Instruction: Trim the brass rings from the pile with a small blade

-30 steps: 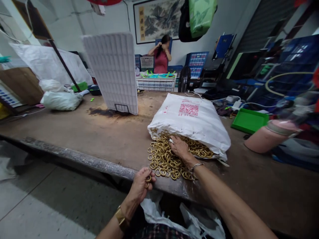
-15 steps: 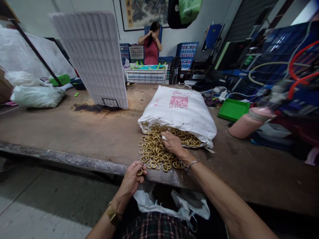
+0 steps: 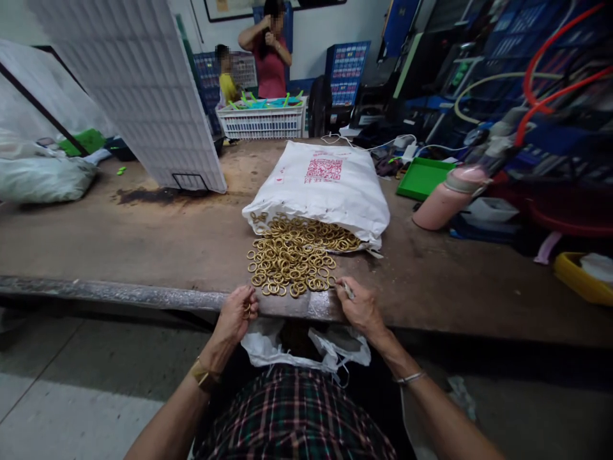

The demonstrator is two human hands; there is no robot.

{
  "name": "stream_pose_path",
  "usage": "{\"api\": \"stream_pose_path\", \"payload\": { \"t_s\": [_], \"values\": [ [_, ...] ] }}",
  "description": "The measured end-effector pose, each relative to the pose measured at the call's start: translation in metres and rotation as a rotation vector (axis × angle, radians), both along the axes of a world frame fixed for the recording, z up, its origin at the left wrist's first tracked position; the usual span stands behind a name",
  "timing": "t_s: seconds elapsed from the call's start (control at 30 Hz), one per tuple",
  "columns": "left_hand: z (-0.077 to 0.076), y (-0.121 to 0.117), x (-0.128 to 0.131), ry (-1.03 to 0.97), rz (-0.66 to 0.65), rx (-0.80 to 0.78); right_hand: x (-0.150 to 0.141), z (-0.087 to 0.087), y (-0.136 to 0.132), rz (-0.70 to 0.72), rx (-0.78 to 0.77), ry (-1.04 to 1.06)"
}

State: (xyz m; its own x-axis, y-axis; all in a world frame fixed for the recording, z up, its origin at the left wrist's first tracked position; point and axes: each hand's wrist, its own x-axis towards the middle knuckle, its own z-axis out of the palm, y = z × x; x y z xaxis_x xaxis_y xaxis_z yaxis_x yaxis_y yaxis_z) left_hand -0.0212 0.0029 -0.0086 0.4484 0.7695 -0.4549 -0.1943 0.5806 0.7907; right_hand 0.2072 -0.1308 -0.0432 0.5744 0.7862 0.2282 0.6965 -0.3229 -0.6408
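Observation:
A heap of brass-coloured rings [image 3: 287,260] spills from the mouth of a white sack [image 3: 282,182] printed with a red square code. My left hand [image 3: 235,315], at the table's front edge left of the heap, has its fingers closed on brass rings [image 3: 247,308]. Beside the heap's right edge, my right hand [image 3: 360,308] is closed with the fingertips close to the outermost rings. A small pale object [image 3: 348,290] shows between its thumb and fingers, too small to name. Below the edge, a white plastic bag [image 3: 268,351] hangs open at my lap.
A tall white ribbed panel [image 3: 158,96] stands on the table [image 3: 143,246] at left. To the right are a green tray [image 3: 424,179], a pink bottle [image 3: 445,201] and a yellow container [image 3: 584,281]. Behind a white crate [image 3: 263,121], a person in red [image 3: 271,73] stands near a smaller person in yellow [image 3: 227,83].
My right hand has drawn back from the sack's mouth to the table's front edge. The left hand keeps its rings. The view has tilted down and shifted right.

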Motion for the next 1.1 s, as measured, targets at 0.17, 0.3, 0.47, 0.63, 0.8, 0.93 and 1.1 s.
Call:
{"api": "stream_pose_path", "payload": {
  "t_s": [0.17, 0.3, 0.47, 0.63, 0.8, 0.93, 1.1],
  "values": [
    [0.003, -0.025, 0.009, 0.021, -0.081, -0.069, -0.017, 0.007, 0.007, 0.086, -0.080, -0.117],
    [0.004, -0.052, 0.024, 0.087, -0.205, -0.049, -0.021, 0.017, 0.016, 0.100, -0.255, -0.203],
    [0.004, -0.069, 0.050, 0.150, -0.357, -0.004, -0.027, 0.023, 0.020, 0.089, -0.366, -0.275],
    [0.005, -0.070, 0.071, 0.227, -0.445, 0.186, -0.027, 0.014, 0.019, 0.055, -0.267, -0.259],
    [0.007, -0.066, 0.089, 0.280, -0.440, 0.510, -0.019, 0.002, 0.018, 0.017, -0.019, -0.172],
    [0.004, -0.061, 0.099, 0.280, -0.412, 0.693, -0.014, -0.004, 0.017, 0.045, 0.112, -0.027],
    [0.001, -0.051, 0.101, 0.317, -0.423, 0.796, -0.021, -0.005, 0.019, 0.013, 0.196, 0.130]
  ]
}}
